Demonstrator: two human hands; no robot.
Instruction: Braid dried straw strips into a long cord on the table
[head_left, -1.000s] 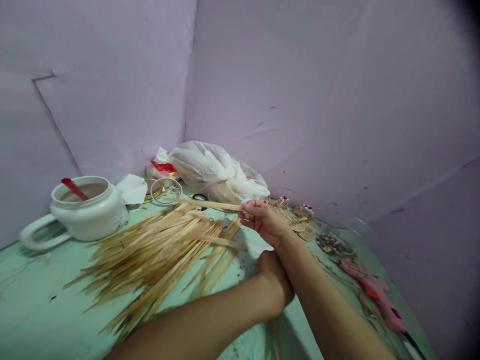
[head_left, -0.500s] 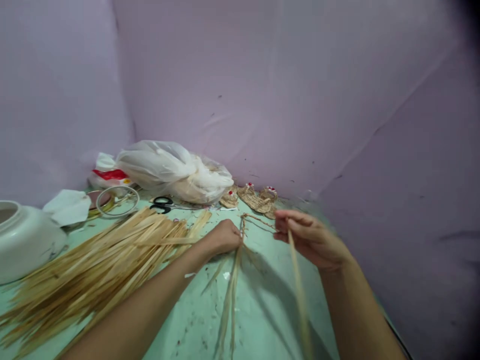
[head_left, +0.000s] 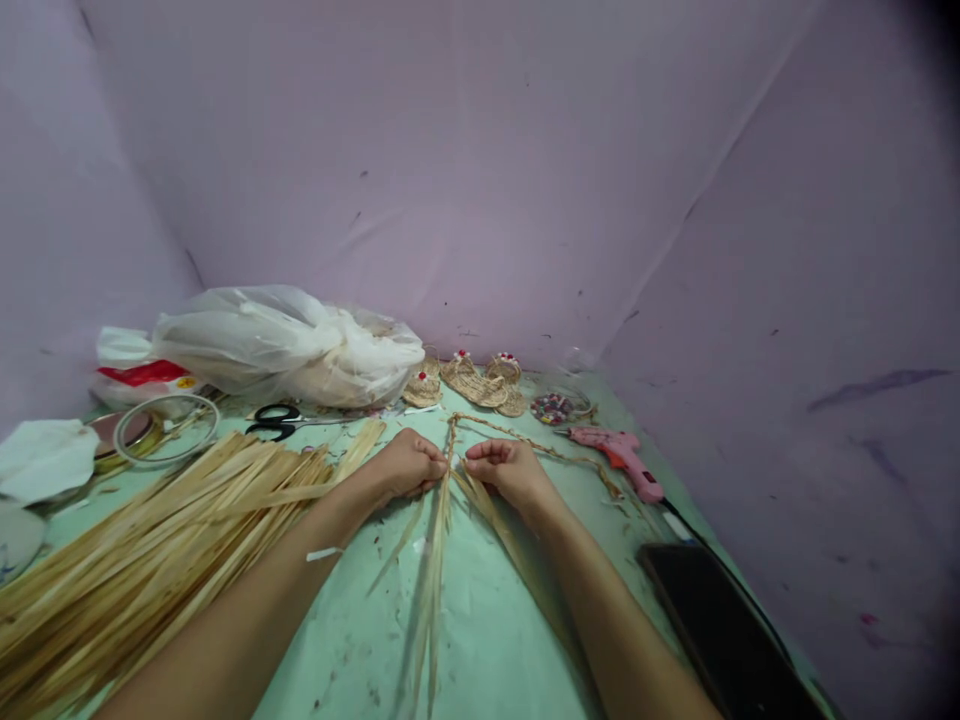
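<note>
Braided cord between your two hands, pale fibre fanned out below

Your left hand [head_left: 411,465] has its fingertips clamped on the braided cord [head_left: 540,447], right where the tight twist gives way to loose strands [head_left: 429,600]. Your right hand [head_left: 510,470] is just beside it, thumb and forefinger drawn close together at the top of a flat, papery strip [head_left: 506,530]; you can't tell from this view whether they pinch it. The cord rises from your left hand, bends sharply, then runs off to the right across the pale green tabletop [head_left: 495,640].

The red-and-white plastic pack [head_left: 146,380] at the far left carries a yellow mark, its print too small to read. Next to it slumps a cloudy, knotted plastic bag [head_left: 292,345]. Nearer you on the left, dry straw-coloured strips [head_left: 180,530] lie in a thick sheaf, with black-handled scissors [head_left: 276,422] behind. Coarse woven pieces [head_left: 476,385] with red and white beads stand by the wall. To your right are a pink glue gun [head_left: 619,455] and a dark, flat rectangular slab [head_left: 720,630].
</note>
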